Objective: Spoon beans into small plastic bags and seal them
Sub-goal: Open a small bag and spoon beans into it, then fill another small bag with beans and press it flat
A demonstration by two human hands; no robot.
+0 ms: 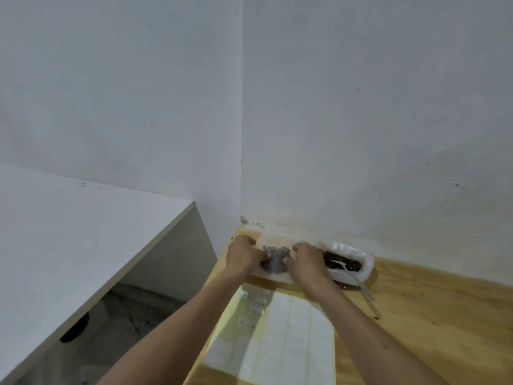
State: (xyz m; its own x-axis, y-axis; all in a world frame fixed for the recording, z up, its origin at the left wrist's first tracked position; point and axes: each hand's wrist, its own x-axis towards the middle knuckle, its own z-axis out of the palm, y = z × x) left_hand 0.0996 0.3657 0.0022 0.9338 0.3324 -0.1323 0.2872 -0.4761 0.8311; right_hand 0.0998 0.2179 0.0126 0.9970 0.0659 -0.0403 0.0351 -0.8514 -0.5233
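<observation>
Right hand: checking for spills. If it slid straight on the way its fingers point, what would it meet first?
Probably the white wall just behind the small clear plastic bag of beans the right hand pinches; depth unclear.

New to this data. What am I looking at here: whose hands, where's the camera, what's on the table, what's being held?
There is no robot here. A person works with two bare hands, and the single picture comes from a wide-angle camera worn on the head, looking forward and down, so the arms reach in from the bottom edge.

The left hand and right hand both pinch a small plastic bag between them; it holds a clump of dark beans. It looks like they are pressing it closed, though the blur hides the seal.

To the right of it on the wooden table sits a larger white bag of beans, open, with a white plastic spoon resting in it, handle pointing toward the person. Nearer the person lies a sheet of white labels. Behind are white walls, and a white surface at the left.
</observation>
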